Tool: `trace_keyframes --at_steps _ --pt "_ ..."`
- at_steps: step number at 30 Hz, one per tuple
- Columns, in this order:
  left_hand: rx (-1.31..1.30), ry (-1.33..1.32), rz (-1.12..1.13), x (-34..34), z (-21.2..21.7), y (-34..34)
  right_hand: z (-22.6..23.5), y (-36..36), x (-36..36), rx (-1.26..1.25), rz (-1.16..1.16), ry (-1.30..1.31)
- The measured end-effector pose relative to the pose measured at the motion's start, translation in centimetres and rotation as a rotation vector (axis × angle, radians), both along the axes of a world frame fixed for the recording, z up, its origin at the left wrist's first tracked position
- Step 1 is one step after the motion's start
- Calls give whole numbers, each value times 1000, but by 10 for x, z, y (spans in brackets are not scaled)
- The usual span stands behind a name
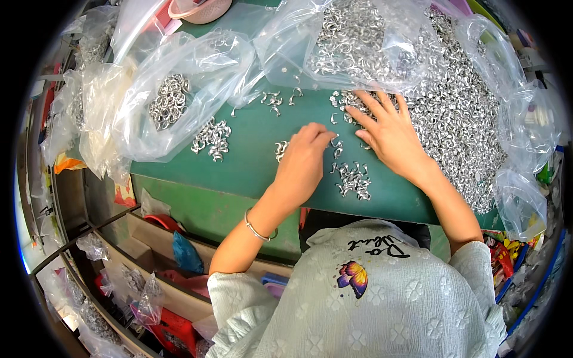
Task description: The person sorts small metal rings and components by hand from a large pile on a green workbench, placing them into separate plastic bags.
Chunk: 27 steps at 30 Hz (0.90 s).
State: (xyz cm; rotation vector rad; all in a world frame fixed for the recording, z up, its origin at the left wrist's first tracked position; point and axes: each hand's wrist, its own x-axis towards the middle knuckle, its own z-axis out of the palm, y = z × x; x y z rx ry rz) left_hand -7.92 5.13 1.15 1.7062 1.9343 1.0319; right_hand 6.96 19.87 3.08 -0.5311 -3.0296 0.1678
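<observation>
My left hand [303, 160] rests over the green table with its fingers curled and pressed together. What they hold, if anything, is hidden. Right by its fingertips lie small silver hook-shaped metal pieces [338, 147]. A small heap of similar pieces [353, 180] sits nearer to me, between my two hands. My right hand [388, 132] is open, palm down, its fingers spread over the left edge of a big pile of silver metal pieces [456, 134]. Left of my left hand, a few pieces [280, 150] show beside the knuckles, with another small heap [212, 138] farther left.
A clear plastic bag [203, 65] holding silver rings [169, 101] stands at the left of the green table [250, 173]. Another clear bag [286, 45] covers part of the big pile. A pink basket [200, 11] is at the back. Below left are compartments [143, 238] with bags.
</observation>
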Motion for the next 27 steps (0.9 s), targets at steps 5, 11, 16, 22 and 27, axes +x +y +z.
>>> trace_keyframes --at_steps 5,11,16,22,27 --pt "-35 99 17 3 -1 5 -10 -7 -11 19 47 34" --pt "-33 17 35 -8 2 -6 -10 -12 -7 -39 116 16" --pt "83 225 335 -56 -4 15 -25 -7 -48 19 140 174" --pt "40 283 319 -50 -12 19 -28 10 -79 -91 87 223" --pt "23 108 235 -42 -9 1 -23 12 -57 -107 147 197"
